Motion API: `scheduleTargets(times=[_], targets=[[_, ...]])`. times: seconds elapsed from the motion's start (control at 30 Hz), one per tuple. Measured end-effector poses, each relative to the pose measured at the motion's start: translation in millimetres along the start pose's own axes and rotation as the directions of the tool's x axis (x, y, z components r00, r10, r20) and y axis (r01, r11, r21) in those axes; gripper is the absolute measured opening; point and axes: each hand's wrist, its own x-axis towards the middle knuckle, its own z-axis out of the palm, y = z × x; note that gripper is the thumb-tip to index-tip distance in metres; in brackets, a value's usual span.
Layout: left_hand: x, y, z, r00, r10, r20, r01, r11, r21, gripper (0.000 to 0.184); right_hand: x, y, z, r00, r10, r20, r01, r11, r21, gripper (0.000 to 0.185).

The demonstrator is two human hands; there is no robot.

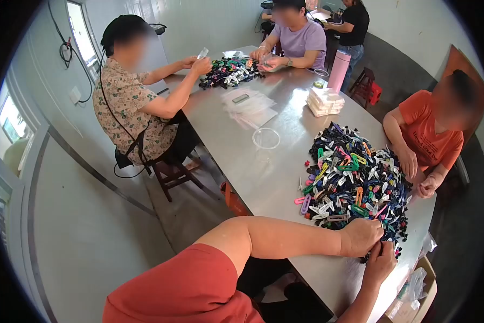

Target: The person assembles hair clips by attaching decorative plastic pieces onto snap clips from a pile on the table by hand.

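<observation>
A large pile of small hair clips (355,180), mostly black and white with some orange, green, yellow and pink ones, covers the near right part of the metal table (236,172). At the pile's near edge my left hand (362,237) reaches in from the left, its fingers curled and pressed together. Close beside it, my right hand (381,264) is raised at the table's edge, with thumb and fingers closed. Both hands almost meet over the dark clips. Whatever lies between their fingertips is hidden or too small to name.
A clear plastic cup (266,139), flat plastic bags (248,106), a stack of packets (325,101) and a pink bottle (338,71) stand on the table. A second clip pile (231,72) lies farther back. Co-workers sit around; a cardboard box (422,290) is at right.
</observation>
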Motion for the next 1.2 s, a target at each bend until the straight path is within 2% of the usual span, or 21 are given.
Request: scheduleTargets(times=[0.17, 0.27, 0.4, 0.47, 0.5, 0.57, 0.6, 0.63, 0.7, 0.73, 0.77, 0.83, 0.9, 0.93, 1.0, 1.03, 1.07, 1.13, 1.2], targets=[[1.5, -4.1, 4.4, 1.000, -0.026, -0.008, 0.026, 0.999, -0.024, 0.019, 0.2, 5.1, 7.6, 0.999, -0.032, -0.014, 0.032, 0.999, -0.022, 0.017], [2.4, -2.3, -2.3, 0.992, -0.084, 0.091, 0.089, 0.995, -0.053, 0.024, -0.5, 2.8, 10.7, 0.999, -0.037, -0.007, 0.036, 0.998, -0.047, 0.019], [1.5, -4.8, 4.4, 0.997, -0.039, 0.065, 0.043, 0.997, -0.063, 0.023, -0.9, -1.4, 10.5, 0.999, -0.031, -0.020, 0.030, 0.997, -0.069, 0.020], [2.8, -2.6, -7.7, 0.986, -0.118, 0.119, 0.131, 0.986, -0.107, 0.023, -1.0, -2.5, 7.7, 1.000, -0.025, -0.016, 0.024, 0.998, -0.049, 0.018], [3.2, -3.8, -7.1, 0.986, -0.114, 0.125, 0.129, 0.985, -0.114, 0.023, 0.5, -3.4, 6.2, 1.000, -0.017, -0.014, 0.016, 0.998, -0.055, 0.018], [2.4, -6.4, -4.8, 0.998, -0.059, 0.017, 0.061, 0.988, -0.140, 0.018, 1.5, -3.3, 4.4, 1.000, -0.013, -0.022, 0.014, 1.000, 0.017, 0.014], [5.2, -8.0, -6.6, 0.997, -0.061, -0.054, 0.054, 0.992, -0.115, 0.032, 0.9, 1.5, 5.4, 1.000, -0.011, -0.020, 0.011, 1.000, 0.014, 0.014], [4.4, -9.0, -9.6, 0.997, -0.058, -0.055, 0.052, 0.992, -0.119, 0.032, 1.1, 9.8, 8.1, 1.000, -0.011, -0.027, 0.010, 1.000, -0.022, 0.011], [1.2, -13.0, -21.2, 0.988, -0.101, -0.116, 0.117, 0.983, 0.143, 0.053, 2.9, 21.9, 11.6, 0.999, -0.007, -0.036, 0.005, 0.998, -0.063, 0.009], [0.0, -20.2, -15.0, 0.987, -0.158, 0.031, 0.155, 0.983, 0.096, 0.069, 3.4, 26.7, 11.9, 1.000, 0.012, 0.005, -0.011, 0.992, -0.124, 0.009], [0.6, -21.3, -13.9, 0.990, -0.135, 0.047, 0.125, 0.977, 0.173, 0.060, 3.6, 30.1, 12.8, 0.998, 0.036, 0.044, -0.027, 0.982, -0.184, 0.009], [1.9, -18.8, -14.3, 0.995, -0.096, 0.030, 0.092, 0.988, 0.121, 0.044, 3.3, 29.3, 15.1, 0.996, 0.073, 0.046, -0.062, 0.978, -0.199, 0.010], [4.7, -19.6, -8.7, 0.998, -0.068, 0.012, 0.068, 0.998, -0.003, 0.022, 4.4, 26.9, 14.6, 0.996, 0.052, 0.077, -0.041, 0.991, -0.129, 0.009], [7.3, -26.1, 0.3, 0.994, 0.042, -0.099, -0.043, 0.999, -0.008, 0.012, 3.3, 22.9, 16.8, 0.996, 0.050, 0.076, -0.046, 0.998, -0.051, 0.007], [5.4, -20.1, -13.0, 0.988, 0.060, -0.143, -0.067, 0.997, -0.049, 0.015, 3.9, 2.4, 8.0, 0.985, 0.122, 0.122, -0.130, 0.990, 0.059, 0.014], [6.4, -19.8, -11.2, 0.974, 0.074, -0.214, -0.096, 0.991, -0.096, 0.020, 2.9, 3.7, 9.3, 0.985, 0.099, 0.139, -0.109, 0.992, 0.065, 0.017], [7.7, -18.2, -21.1, 0.980, 0.088, -0.178, -0.113, 0.985, -0.132, 0.029, 4.3, -3.7, 8.8, 0.990, 0.084, 0.111, -0.085, 0.996, 0.003, 0.015], [11.2, -11.5, -28.8, 0.964, 0.166, -0.207, -0.196, 0.972, -0.133, 0.045, 3.6, -2.4, 8.5, 0.989, 0.084, 0.123, -0.086, 0.996, 0.018, 0.016], [8.3, -12.6, -16.6, 0.982, 0.173, -0.077, -0.177, 0.983, -0.051, 0.047, 3.4, 0.4, 4.5, 0.990, 0.051, 0.134, -0.055, 0.998, 0.024, 0.018]])
